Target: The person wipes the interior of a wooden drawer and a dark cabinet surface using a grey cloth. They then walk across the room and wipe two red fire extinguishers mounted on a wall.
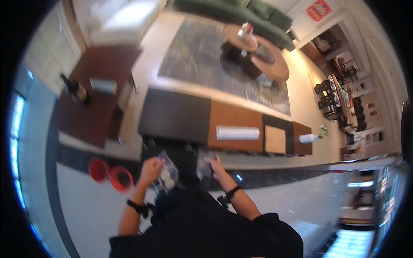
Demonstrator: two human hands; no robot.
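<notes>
Near the front of my body, my left hand [151, 170] is closed on a clear plastic bag [167, 175] with pale round items inside. My right hand [216, 166] grips another thin, see-through thing, perhaps a plastic bag [204, 166]; blur hides its details. Both wrists wear black bands. Beyond my hands stands a long low cabinet [176, 116] in dark and brown sections. On it lie a white ribbed long object [237, 133] and a tan square panel [275, 139], with a white vase [308, 138] at the right end.
Two red round containers [121, 179] stand on the floor at left. A brown wooden table [96, 64] holds a dark bottle [77, 92] and a white box [103, 85]. Farther off are a grey rug [193, 54], round coffee tables [280, 66] and a green sofa [222, 11].
</notes>
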